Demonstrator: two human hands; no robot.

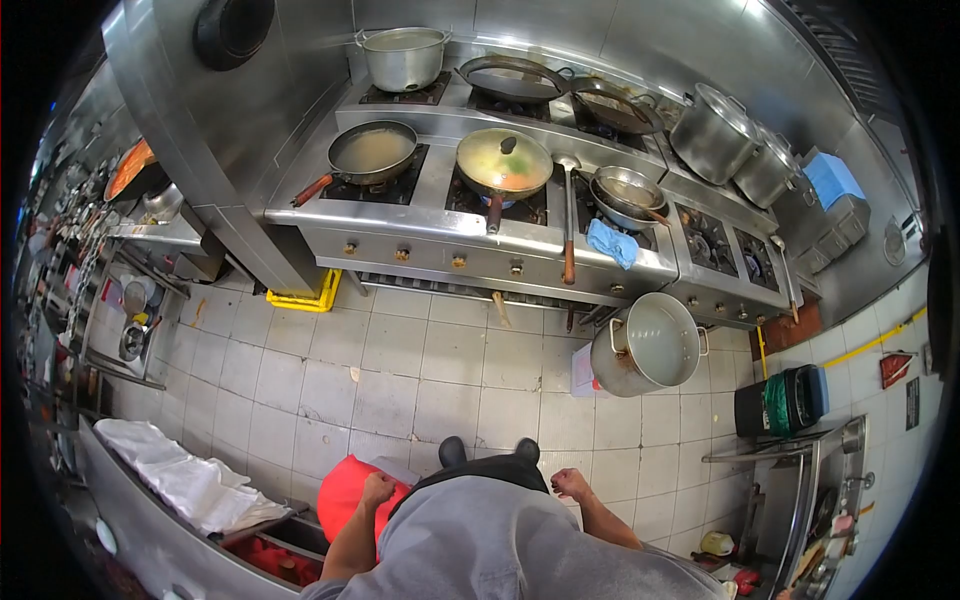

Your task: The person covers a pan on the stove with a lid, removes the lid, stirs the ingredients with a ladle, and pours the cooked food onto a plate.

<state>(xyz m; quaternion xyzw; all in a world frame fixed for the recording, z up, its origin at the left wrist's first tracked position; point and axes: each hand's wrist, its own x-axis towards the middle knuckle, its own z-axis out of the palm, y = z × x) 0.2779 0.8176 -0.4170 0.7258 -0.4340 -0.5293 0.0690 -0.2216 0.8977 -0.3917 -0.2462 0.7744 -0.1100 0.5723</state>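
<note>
Both my hands hang low near my waist, in front of my grey shirt. My left hand [379, 488] is curled in a loose fist beside a bright red bag or cloth [345, 495]; whether anything is inside is hidden. On the other side, my right hand [572, 485] has its fingers curled over the tiled floor, and nothing can be made out in it. Across from me on the stove [400, 228] stand a wooden-handled pan [374, 152] with cloudy liquid, a pan under a glass lid [503, 165], and stacked pans [628, 190] beside a blue cloth [611, 243].
A big open pot [660, 342] stands low before the stove. A black bin [778, 402] is at the right, and a counter with white cloth [185, 475] at the lower left. Steel pots [715, 135] line the back right. A yellow guard [305, 298] surrounds the column's foot.
</note>
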